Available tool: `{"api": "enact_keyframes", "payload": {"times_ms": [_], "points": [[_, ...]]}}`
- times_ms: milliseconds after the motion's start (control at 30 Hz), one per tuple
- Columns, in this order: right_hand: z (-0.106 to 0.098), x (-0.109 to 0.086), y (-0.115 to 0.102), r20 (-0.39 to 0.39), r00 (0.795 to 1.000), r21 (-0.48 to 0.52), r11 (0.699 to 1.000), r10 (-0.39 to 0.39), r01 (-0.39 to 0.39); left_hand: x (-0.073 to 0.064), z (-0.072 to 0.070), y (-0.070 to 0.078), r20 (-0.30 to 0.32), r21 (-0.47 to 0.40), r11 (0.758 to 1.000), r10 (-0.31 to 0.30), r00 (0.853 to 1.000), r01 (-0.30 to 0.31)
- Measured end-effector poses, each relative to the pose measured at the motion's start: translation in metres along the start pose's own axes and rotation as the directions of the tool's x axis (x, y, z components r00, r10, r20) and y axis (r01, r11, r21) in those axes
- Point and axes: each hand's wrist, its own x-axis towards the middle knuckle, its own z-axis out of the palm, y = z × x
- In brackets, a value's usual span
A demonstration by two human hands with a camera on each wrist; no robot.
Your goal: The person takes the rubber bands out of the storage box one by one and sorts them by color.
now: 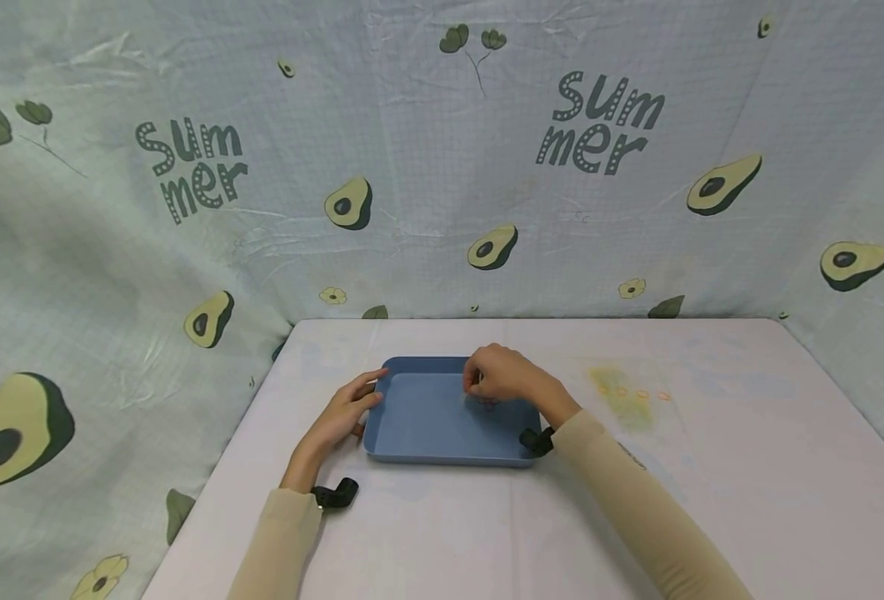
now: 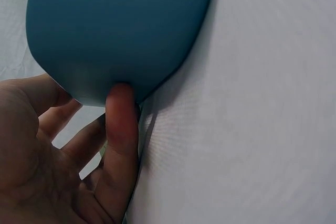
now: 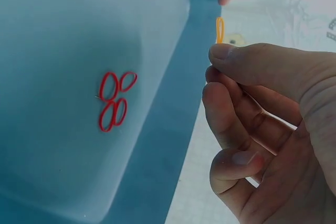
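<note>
While the left hand [image 1: 339, 414] rests its spread fingers against the left edge of a blue tray [image 1: 412, 421], the right hand [image 1: 505, 375] is poised over the tray's opposite side, pinching a small orange loop [image 3: 218, 31] between thumb and index finger. The loop stands upright beyond the right thumb's tip, apart from the tray floor; the remaining fingers of the right hand are bent loosely toward the palm. Below the right hand, on the tray floor, four red loops [image 3: 114, 109] lie in a compact group, close beside or touching one another. As seen from the left wrist, one finger of the left hand presses the tray's outer wall near a rounded corner, and the others lie farther along the edge, partly hidden by it. The tray rests flat on a white-covered table [image 1: 442, 533], between the two hands. To the right of the right hand, four orange rings [image 1: 641, 395] form a spaced row on the table, beside a yellowish patch [image 1: 625, 410]. Behind each hand, a black device [image 1: 338, 493] is worn at the wrist, next to a beige sleeve [image 1: 629, 492]. Beyond both hands hangs a pale cloth [image 1: 412, 108] printed with avocados and lettering.
</note>
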Motion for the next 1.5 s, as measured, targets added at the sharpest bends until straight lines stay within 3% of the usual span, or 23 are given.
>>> {"api": "enact_keyframes", "payload": {"times_ms": [633,1367,1500], "points": [[-0.009,-0.038,0.000,-0.123,0.992,0.008,1.000,-0.005,0.006,0.001,0.003,-0.004,-0.021,0.012,1.000,-0.015,1.000,0.016],[-0.024,-0.076,0.033,-0.264,0.964,0.115,0.992,-0.026,0.059,0.000,0.002,-0.002,-0.011,0.009,1.000,-0.015,1.000,0.015],[-0.028,-0.086,0.043,-0.274,0.962,0.143,0.989,0.010,0.030,0.000,0.003,-0.003,-0.011,0.005,1.000,-0.014,1.000,0.014]]}}
